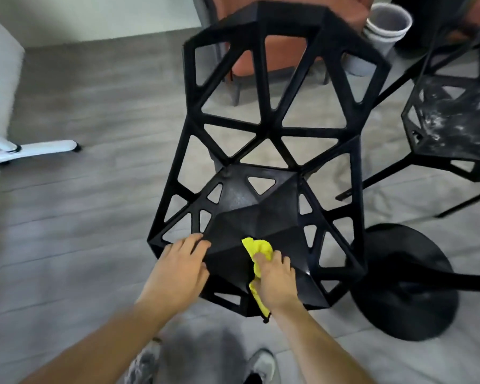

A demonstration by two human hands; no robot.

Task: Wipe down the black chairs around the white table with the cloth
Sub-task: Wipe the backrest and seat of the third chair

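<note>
A black chair [261, 173] with a geometric lattice back and faceted seat stands right in front of me. My right hand [275, 281] grips a bunched yellow cloth [257, 246] and presses it on the front part of the seat. My left hand [178, 270] rests on the seat's front left edge, fingers lying on the rim. To the right stands a second black chair [452, 126] whose seat carries white dusty smears.
A black round pedestal base [405, 284] sits on the floor at the right. A white table leg with a caster [36, 149] lies at the left. An orange chair [277, 51] and stacked white bins [385, 23] stand behind. My shoes show at the bottom.
</note>
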